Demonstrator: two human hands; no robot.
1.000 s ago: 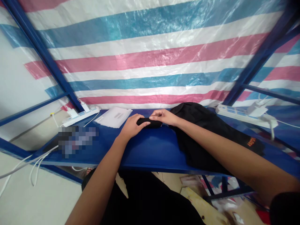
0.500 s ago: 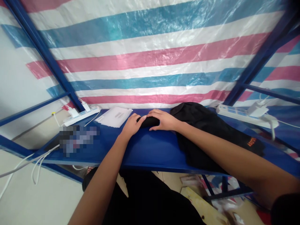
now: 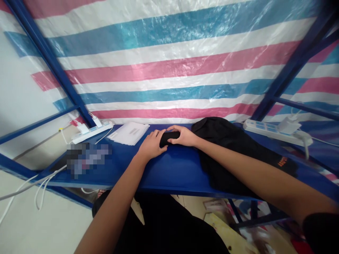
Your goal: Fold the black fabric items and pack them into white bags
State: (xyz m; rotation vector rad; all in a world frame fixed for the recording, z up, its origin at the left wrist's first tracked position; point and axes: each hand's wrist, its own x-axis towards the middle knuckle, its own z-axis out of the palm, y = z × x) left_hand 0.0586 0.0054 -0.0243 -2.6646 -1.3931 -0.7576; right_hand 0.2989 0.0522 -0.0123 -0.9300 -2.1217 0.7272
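Observation:
A small black oblong case with rounded ends (image 3: 169, 137) lies on the blue desk (image 3: 172, 169), held between both hands. My left hand (image 3: 152, 144) wraps around its left end, thumb toward the front edge and fingers over the far side. At the other end, my right hand (image 3: 183, 135) grips it, the thumb in front and the fingers curved over the back. Parts of both ends are hidden by the hands. A black cloth garment (image 3: 219, 141) with orange lettering is spread beside and under my right forearm.
White papers (image 3: 129, 133) lie left of my left hand. One power strip (image 3: 92, 131) with plugs sits at the back left, another power strip (image 3: 272, 132) at the right. A blurred-out item (image 3: 88, 158) is at the left. Blue metal posts and a striped sheet (image 3: 169, 67) stand behind.
My left hand has shifted its grip, with its thumb dropping from the top of the black case to its front side. The right thumb has risen slightly onto the case.

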